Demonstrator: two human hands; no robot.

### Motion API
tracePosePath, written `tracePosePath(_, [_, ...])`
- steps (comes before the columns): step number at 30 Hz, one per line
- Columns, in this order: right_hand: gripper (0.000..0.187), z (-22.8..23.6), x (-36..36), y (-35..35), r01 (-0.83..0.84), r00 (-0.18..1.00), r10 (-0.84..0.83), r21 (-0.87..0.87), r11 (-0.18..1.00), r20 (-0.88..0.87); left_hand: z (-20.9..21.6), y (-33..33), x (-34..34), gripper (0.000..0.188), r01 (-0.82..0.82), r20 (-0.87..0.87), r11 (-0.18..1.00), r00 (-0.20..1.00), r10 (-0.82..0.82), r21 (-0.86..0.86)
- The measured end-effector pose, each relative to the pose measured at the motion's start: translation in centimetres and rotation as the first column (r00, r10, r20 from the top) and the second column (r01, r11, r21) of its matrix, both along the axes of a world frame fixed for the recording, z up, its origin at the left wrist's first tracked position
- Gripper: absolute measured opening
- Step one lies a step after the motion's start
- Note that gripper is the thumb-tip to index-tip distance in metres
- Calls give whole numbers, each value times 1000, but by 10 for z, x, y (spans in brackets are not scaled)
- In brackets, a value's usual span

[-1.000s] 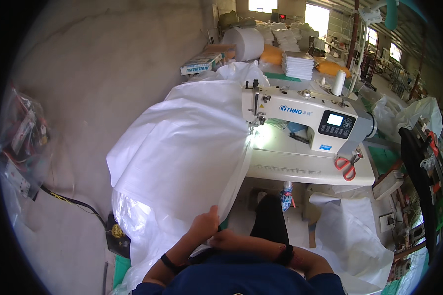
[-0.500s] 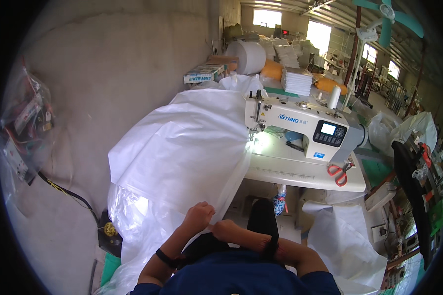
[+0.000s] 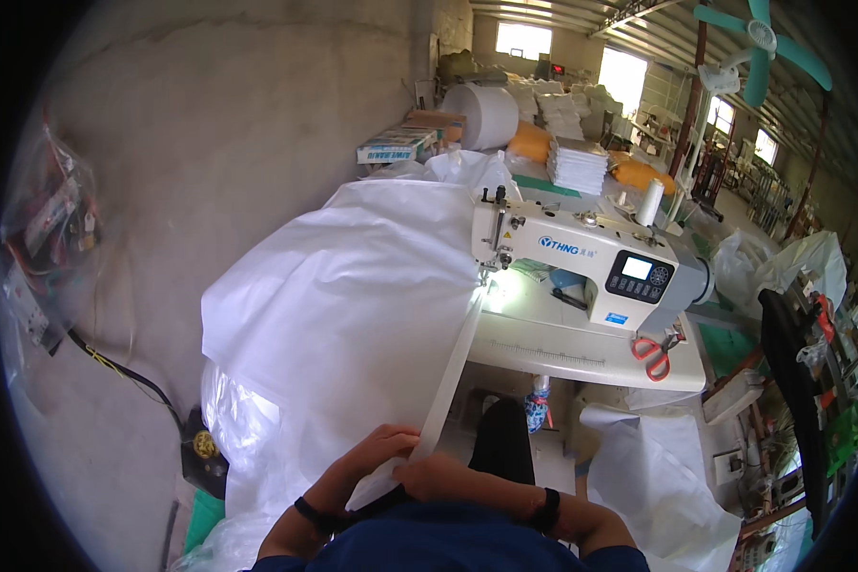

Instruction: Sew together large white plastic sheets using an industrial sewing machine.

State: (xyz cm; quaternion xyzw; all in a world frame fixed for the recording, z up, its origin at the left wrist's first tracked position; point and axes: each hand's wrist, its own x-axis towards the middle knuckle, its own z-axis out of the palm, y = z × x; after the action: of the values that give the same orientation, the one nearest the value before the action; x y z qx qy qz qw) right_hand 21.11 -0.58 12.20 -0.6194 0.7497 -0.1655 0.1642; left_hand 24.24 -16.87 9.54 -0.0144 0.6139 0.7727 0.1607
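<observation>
A large white plastic-like sheet (image 3: 334,296) drapes over the left of the sewing machine (image 3: 562,234), its right edge running under the lit needle area. From there a narrow folded strip (image 3: 451,377) along that edge comes straight down toward me. My left hand (image 3: 388,446) is closed on the sheet beside the lower end of this strip, fingers toward the right. Just below and right of it, close to my body, my right hand (image 3: 434,475) is curled around the same edge. The fingertips of the right hand are partly hidden.
Red-handled scissors (image 3: 651,359) lie on the right of the machine table (image 3: 553,350). A white thread cone (image 3: 649,203) stands behind the machine. More white sheeting (image 3: 653,472) hangs at lower right. A wall (image 3: 191,143) rises on the left, with a black cable (image 3: 129,377) near it.
Both hands have moved a little lower, nearer my body. The sheet's right edge is now drawn into a straight folded strip between needle and hands. The view has shifted slightly.
</observation>
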Motion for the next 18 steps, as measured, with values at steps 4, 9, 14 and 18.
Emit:
tracePosePath(4, [18,13,-14,11,-114,980,111,10,993,167,-18,5,1,22,11,-83,834,994,-69,-552])
tracePosePath(9, [15,31,-127,25,319,940,-293,-152,935,173,-4,31,15,20,-181,-174,799,980,97,-573])
tracePosePath(14, [26,21,-265,-17,784,495,-833,-288,550,-246,41,39,9,13,-173,-344,566,915,-211,-806])
tracePosePath(18, [26,0,-293,-56,786,512,-654,-2,618,-557,60,38,2,10,-47,-228,397,876,-424,-916])
